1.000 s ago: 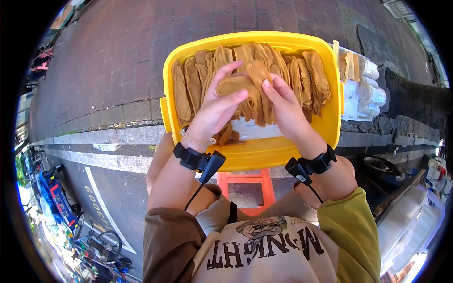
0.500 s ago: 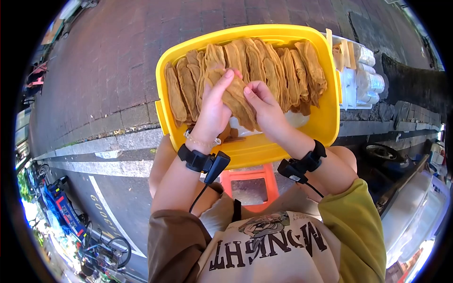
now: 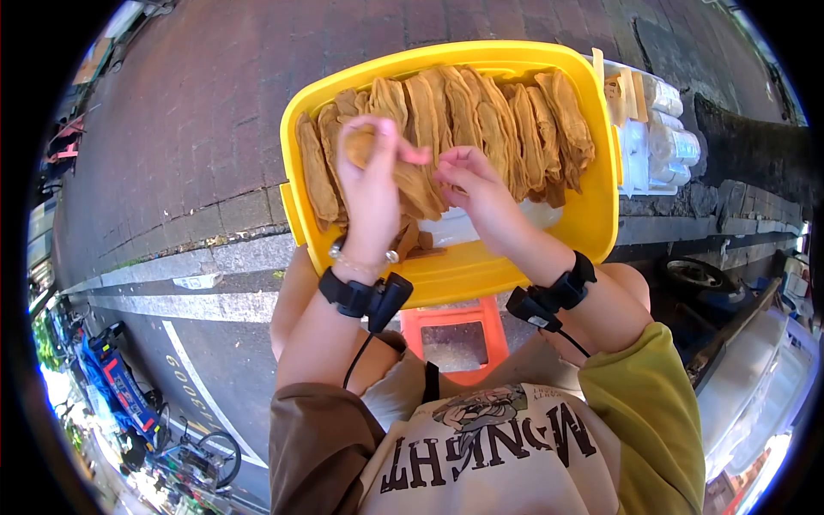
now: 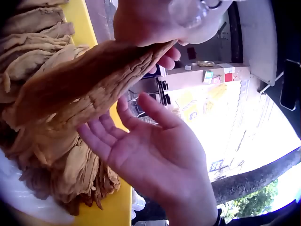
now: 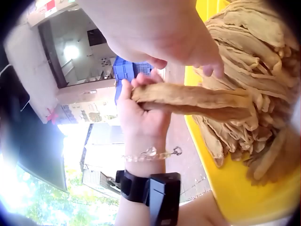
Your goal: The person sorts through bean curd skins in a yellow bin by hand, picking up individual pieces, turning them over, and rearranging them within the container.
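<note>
My left hand (image 3: 371, 184) grips one end of a long, wrinkled brown strip (image 5: 193, 98), soft-looking and folded lengthwise. In the left wrist view the strip (image 4: 94, 82) slants down from the left hand (image 4: 164, 23) toward similar pieces in the yellow tub. My right hand (image 3: 481, 189) is just to the right of it. Seen in the left wrist view, the right hand (image 4: 153, 148) is turned palm-up with fingers spread, its fingertips close by the strip's lower edge. Rows of like strips (image 3: 463, 112) stand on edge, packed together in the tub (image 3: 446, 287).
A white sheet (image 3: 455, 227) and a few loose brown bits (image 3: 421, 240) lie at the tub's near side. An orange stool (image 3: 489, 339) shows below the tub. To the right is a crate with clear plastic-wrapped packs (image 3: 674, 150), near a tree trunk (image 3: 747, 154).
Both hands were together on the strip half a second ago. Since then the left hand has moved left with it, turning, and the right hand's fingers have come off it.
</note>
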A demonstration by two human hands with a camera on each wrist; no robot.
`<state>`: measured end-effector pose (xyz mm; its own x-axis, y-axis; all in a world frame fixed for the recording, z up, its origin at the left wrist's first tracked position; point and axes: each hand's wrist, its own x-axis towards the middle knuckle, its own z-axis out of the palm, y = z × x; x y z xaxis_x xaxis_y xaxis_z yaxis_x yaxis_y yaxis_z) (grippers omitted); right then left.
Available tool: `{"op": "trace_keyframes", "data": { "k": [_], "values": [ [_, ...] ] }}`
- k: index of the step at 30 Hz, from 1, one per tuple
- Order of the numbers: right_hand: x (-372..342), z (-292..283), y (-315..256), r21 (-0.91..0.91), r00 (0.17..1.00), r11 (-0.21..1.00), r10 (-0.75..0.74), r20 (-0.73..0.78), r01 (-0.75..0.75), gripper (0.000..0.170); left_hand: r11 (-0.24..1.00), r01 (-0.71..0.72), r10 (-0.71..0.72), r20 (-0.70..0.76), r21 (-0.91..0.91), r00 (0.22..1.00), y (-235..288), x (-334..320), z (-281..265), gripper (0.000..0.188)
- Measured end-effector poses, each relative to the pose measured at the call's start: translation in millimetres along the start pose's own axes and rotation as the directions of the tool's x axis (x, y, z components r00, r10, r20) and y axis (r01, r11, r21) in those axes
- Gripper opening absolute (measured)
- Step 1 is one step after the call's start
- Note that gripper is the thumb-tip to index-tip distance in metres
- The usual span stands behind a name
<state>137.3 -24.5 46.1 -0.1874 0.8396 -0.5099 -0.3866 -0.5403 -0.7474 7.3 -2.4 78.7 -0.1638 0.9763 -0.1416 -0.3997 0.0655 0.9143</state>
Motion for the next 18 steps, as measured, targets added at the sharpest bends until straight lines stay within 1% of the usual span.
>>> {"op": "trace_keyframes", "data": {
  "k": [1,2,3,4,6,7,9,10,11,12,13,14,15,16,17,18],
  "values": [
    [5,-8,3,-0.101,0.995,0.992,0.065,-0.073,-0.072,0.021,1.0,0.028,-0.028,-0.04,0.005,0.999,5,7,-8,0.014],
    [10,-15,4,-0.121,0.986,0.985,0.109,-0.124,-0.124,0.024,0.999,0.024,-0.026,-0.073,-0.028,0.997,8,16,-19,0.013],
    [16,-22,7,-0.121,0.986,0.985,0.109,-0.129,-0.125,0.024,0.998,0.018,-0.024,-0.107,-0.061,0.994,9,25,-29,0.014],
    [22,-28,10,-0.104,0.98,0.984,0.129,-0.149,-0.146,0.022,0.998,0.02,-0.027,-0.106,-0.063,0.994,10,32,-35,0.014],
    [29,-33,15,-0.088,0.974,0.982,0.151,-0.168,-0.167,0.021,0.987,0.053,-0.036,-0.112,0.152,0.993,11,41,-45,0.026],
    [31,-32,16,-0.109,0.976,0.979,0.153,-0.155,-0.171,0.023,0.987,0.055,-0.037,-0.115,0.152,0.993,9,40,-45,0.026],
    [33,-27,20,-0.131,0.977,0.975,0.16,-0.139,-0.178,0.026,0.943,0.099,-0.082,-0.064,0.317,0.995,3,36,-42,0.033],
    [33,-24,21,-0.216,0.979,0.956,0.182,-0.091,-0.198,0.03,0.931,0.14,-0.135,-0.04,0.337,0.99,3,32,-40,0.037],
    [34,-22,22,-0.301,0.977,0.93,0.208,-0.045,-0.211,0.034,0.931,0.141,-0.135,-0.042,0.336,0.99,1,32,-40,0.037],
    [34,-20,25,-0.301,0.977,0.93,0.208,-0.045,-0.212,0.034,0.942,0.174,-0.167,-0.047,0.288,0.985,-1,32,-41,0.034],
    [33,-17,30,-0.359,0.975,0.906,0.208,-0.077,-0.222,0.038,0.948,0.207,-0.2,-0.051,0.24,0.978,-2,33,-41,0.03],
    [32,-16,36,-0.416,0.972,0.879,0.207,-0.108,-0.233,0.042,0.948,0.208,-0.202,-0.053,0.24,0.978,-1,34,-43,0.03],
    [32,-15,43,-0.416,0.972,0.878,0.209,-0.107,-0.235,0.042,0.96,0.221,-0.219,-0.03,0.173,0.975,3,36,-44,0.026],
    [32,-16,50,-0.454,0.973,0.861,0.186,-0.138,-0.23,0.042,0.967,0.234,-0.235,-0.007,0.105,0.972,7,37,-44,0.023],
    [33,-17,56,-0.491,0.972,0.841,0.162,-0.167,-0.225,0.042,0.967,0.234,-0.234,-0.011,0.103,0.972,10,38,-44,0.023],
    [34,-18,61,-0.493,0.973,0.84,0.164,-0.165,-0.225,0.042,0.968,0.232,-0.229,-0.038,0.098,0.973,14,39,-44,0.02]
  ]
}}
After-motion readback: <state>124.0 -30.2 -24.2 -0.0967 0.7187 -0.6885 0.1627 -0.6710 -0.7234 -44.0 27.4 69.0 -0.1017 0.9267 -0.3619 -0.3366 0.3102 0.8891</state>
